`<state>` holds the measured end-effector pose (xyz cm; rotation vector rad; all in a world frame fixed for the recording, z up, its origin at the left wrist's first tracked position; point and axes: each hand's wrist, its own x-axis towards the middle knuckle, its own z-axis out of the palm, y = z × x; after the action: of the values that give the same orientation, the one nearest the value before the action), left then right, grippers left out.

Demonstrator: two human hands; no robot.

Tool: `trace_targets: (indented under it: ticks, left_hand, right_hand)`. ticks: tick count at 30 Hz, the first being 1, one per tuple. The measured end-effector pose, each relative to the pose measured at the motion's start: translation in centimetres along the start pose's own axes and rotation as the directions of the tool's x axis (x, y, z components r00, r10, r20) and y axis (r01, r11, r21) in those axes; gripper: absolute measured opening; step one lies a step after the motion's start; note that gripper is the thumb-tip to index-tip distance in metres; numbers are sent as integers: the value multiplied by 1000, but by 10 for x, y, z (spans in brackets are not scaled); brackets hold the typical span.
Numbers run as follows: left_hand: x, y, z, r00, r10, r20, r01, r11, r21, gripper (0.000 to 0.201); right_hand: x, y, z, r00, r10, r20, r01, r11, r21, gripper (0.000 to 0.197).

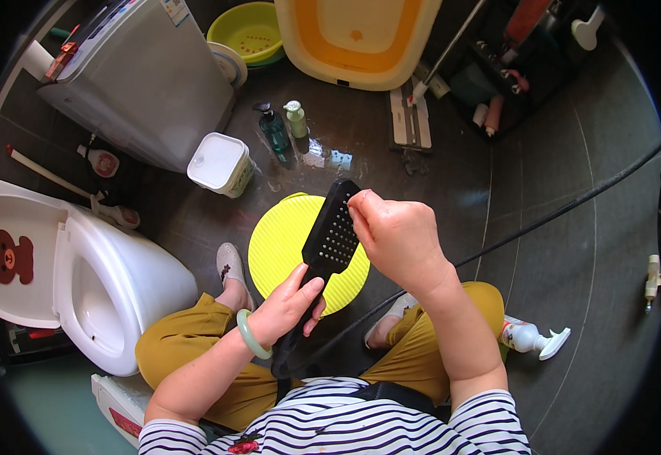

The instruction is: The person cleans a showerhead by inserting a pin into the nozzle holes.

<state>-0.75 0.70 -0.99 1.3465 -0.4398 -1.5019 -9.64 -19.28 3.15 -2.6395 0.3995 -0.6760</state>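
Observation:
A black handheld shower head (337, 231) is held up over a round, ribbed yellow lid or stool top (274, 246). My left hand (281, 307), with a pale green bangle at the wrist, is closed around its handle. The nozzle face, dotted with small light nozzles, is turned toward my right hand (400, 235). That hand is closed, its thumb and fingertips pinched against the upper right edge of the nozzle face. Whether anything small is in the pinch is hidden. No water is seen coming out.
A black hose (550, 218) crosses from the right wall toward my lap. Left stand an open toilet (156, 265) and a grey appliance (148, 83). Ahead are a white-lidded bucket (220, 163), two pump bottles (274, 129), a flat mop (410, 121); a spray bottle (524, 336) lies right.

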Motion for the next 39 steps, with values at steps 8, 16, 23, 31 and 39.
trace_targets:
  ticks: [8,16,23,31,39]
  left_hand:
    - [2,5,-1,998,66,-13,-63,980,187,29]
    - [-3,7,6,988,-130,-83,128,991,-25,37]
    - [1,9,-2,999,-35,-20,37,990,139,34]
    - [0,7,7,980,-145,-137,162,979,126,34]
    - [2,11,-4,1000,-6,-8,7,997,72,36]
  right_hand:
    - [15,34,-12,851,247,464,-491,688,534,17]
    - [2,-2,5,999,-25,43,30,992,-121,12]
    - [21,36,-13,734,296,612,-611,681,403,17]
    - [6,5,5,997,4,83,5,994,-110,11]
    - [13,33,-3,794,279,540,-602,479,639,18]
